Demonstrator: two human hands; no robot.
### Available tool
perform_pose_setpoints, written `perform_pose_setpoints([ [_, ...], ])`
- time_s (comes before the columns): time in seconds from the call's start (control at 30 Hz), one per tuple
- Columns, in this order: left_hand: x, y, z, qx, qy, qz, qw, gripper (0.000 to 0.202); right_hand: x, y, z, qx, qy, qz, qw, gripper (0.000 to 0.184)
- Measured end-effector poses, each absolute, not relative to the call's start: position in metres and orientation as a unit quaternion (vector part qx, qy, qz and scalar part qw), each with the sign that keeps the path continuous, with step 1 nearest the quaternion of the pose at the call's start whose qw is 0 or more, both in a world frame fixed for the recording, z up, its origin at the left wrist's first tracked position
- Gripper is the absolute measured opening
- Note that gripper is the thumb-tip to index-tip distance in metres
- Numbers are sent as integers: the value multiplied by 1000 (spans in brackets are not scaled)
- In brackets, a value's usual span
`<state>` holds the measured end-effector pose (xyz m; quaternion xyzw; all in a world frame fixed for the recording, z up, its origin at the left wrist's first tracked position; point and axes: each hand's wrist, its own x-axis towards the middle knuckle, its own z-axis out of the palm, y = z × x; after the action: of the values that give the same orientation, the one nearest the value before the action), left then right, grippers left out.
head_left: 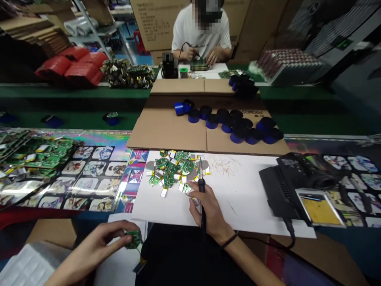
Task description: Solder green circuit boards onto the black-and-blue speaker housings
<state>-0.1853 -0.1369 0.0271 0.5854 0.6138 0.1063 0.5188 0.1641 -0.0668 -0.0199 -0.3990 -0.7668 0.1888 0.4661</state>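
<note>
Here's my bench right now. My left hand (98, 248) is pinching a small green circuit board (133, 239) down by the near edge of the tabletop, with a little battery pouch (139, 264) dangling off it on thin wires. My right hand (208, 210) has a soldering iron (202, 194) gripped like a pen, its metal tip right over the edge of a messy pile of green boards and small batteries (175, 172).

That pile sits on a big white sheet (238, 194), toward the sheet's far left corner, with some wire clippings (223, 165) just to its right. A black soldering station (285, 190) is at the right end of the sheet. Beyond it all, blue-and-black spools (238, 127) sit on a cardboard sheet (166, 131). To the left is a printed mat (89, 178) with more boards piled on it. Across the tabletop, a co-worker (202, 35) is holding their own iron over a board, next to a spool of solder (183, 72).
</note>
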Motion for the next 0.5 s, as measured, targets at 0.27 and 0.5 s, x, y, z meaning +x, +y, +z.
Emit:
perform_pose_setpoints([
  [0.27,-135,1,57,806,494,200,256,25,200,-70,-20,-442,-734,129,499,34],
  [0.5,-101,107,74,861,433,249,97,26,206,-70,-35,-476,-736,150,458,32],
])
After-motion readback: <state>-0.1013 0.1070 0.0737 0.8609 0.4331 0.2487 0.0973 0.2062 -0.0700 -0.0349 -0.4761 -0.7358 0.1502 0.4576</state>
